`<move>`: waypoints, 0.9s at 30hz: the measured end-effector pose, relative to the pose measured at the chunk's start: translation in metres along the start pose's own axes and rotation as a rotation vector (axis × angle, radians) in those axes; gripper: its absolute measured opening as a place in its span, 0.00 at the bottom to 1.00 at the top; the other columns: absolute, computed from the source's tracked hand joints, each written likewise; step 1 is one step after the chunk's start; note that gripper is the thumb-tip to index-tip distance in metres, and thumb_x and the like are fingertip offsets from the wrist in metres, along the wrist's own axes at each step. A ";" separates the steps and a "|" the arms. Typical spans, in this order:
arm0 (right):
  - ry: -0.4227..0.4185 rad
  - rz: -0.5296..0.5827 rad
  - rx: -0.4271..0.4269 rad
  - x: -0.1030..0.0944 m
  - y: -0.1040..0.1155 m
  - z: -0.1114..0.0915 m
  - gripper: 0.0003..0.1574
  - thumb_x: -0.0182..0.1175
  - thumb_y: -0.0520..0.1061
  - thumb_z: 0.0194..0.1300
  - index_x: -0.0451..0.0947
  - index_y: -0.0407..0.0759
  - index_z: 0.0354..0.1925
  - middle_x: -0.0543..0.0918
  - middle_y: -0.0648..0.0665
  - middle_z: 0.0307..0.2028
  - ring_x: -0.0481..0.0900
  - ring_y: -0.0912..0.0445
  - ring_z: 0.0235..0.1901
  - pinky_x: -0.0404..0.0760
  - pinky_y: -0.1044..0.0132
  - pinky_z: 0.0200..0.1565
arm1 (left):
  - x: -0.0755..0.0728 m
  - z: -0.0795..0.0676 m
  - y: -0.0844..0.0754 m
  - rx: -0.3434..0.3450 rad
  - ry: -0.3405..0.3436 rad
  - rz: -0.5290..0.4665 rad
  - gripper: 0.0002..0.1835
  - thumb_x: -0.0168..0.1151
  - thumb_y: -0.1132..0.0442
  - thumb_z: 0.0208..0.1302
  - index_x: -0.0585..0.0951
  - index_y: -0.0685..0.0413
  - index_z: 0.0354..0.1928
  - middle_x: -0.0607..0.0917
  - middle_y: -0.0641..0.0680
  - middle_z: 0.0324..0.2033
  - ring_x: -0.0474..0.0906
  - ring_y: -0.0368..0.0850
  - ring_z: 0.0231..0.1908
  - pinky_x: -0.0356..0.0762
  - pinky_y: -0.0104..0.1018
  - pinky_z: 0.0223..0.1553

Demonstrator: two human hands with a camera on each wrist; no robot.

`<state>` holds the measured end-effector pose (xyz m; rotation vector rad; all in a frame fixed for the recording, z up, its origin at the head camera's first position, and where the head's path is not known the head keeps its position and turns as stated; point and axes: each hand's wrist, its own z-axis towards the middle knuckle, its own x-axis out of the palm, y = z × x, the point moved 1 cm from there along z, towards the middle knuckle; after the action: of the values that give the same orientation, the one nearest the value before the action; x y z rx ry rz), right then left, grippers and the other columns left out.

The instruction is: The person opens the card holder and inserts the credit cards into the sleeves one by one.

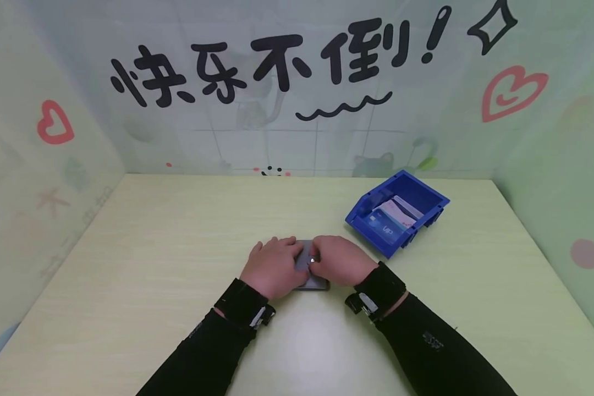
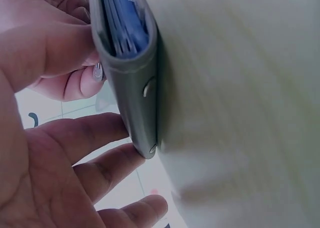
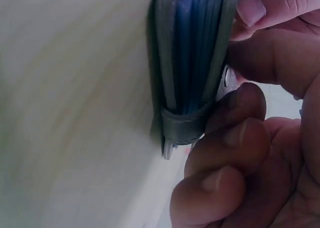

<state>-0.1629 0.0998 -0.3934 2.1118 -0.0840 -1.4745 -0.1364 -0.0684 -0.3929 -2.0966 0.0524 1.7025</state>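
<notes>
A grey card holder (image 1: 318,284) lies on the table with both hands on it. Its spine with metal studs shows in the left wrist view, and blue-tinted sleeves (image 2: 127,27) are packed inside. My left hand (image 1: 273,268) rests on it, thumb across the cover and extended fingertips touching the spine edge. My right hand (image 1: 344,260) has curled fingers, with thumb and forefinger pinching a small shiny metal snap (image 1: 313,259) at the cover. In the right wrist view, a narrow band (image 3: 185,124) spans the holder's end, below the curled fingers. The fingertips partly hide the snap.
A blue plastic bin (image 1: 428,199) stands tilted in angle behind the right hand, holding a blue VIP card (image 1: 386,226) and other cards. The pale wooden table (image 1: 178,236) is bordered by printed cloth walls at the back and both sides.
</notes>
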 end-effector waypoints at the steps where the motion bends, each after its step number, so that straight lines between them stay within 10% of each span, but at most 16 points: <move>1: -0.003 0.006 0.001 0.000 0.000 0.000 0.08 0.65 0.45 0.71 0.77 0.44 0.35 0.80 0.49 0.32 0.76 0.55 0.31 0.73 0.64 0.32 | 0.000 0.000 -0.001 0.000 0.001 0.006 0.34 0.61 0.44 0.72 0.75 0.49 0.75 0.73 0.56 0.76 0.66 0.68 0.76 0.61 0.70 0.74; 27: 0.020 0.069 0.017 0.001 -0.001 -0.004 0.09 0.55 0.43 0.72 0.72 0.41 0.33 0.74 0.46 0.28 0.71 0.53 0.26 0.67 0.65 0.29 | -0.001 0.000 -0.002 -0.001 0.022 -0.003 0.34 0.63 0.42 0.71 0.76 0.46 0.75 0.73 0.55 0.76 0.64 0.70 0.76 0.60 0.71 0.74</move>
<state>-0.1590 0.1013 -0.3939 2.1156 -0.1615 -1.4165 -0.1360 -0.0673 -0.3918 -2.1154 0.0546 1.6782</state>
